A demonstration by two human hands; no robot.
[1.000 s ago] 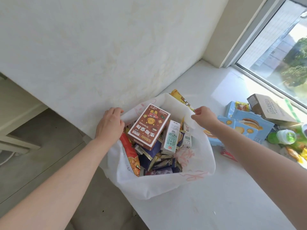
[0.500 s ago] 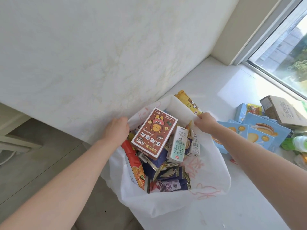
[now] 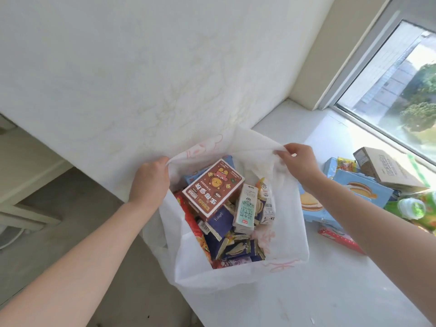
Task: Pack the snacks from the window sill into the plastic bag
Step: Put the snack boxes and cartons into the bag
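The plastic bag [image 3: 236, 277] is standing mouth-up on the window sill [image 3: 330, 291], at its edge, and I am watching both hands hold it wide. The left hand [image 3: 151, 180] is clenching the rim on the bag's left and the right hand [image 3: 299, 164] is pinching the rim on its right.

On top of the load inside, a brown box [image 3: 212, 187] is lying tilted, its long axis slanting from the bag's near left toward its far right. A slim milk carton [image 3: 246, 206] beside it is pointing near-to-far. I am reading Chinese characters upside down on both, while the box's Latin brand word is too small for me to make out.

Right of the bag, blue boxes [image 3: 363, 187] picturing sandwich biscuits are waiting, partly hidden by the right forearm. Beyond them, a cardboard box [image 3: 387, 168] and a green bottle [image 3: 410, 207] are lying near the frame edge.
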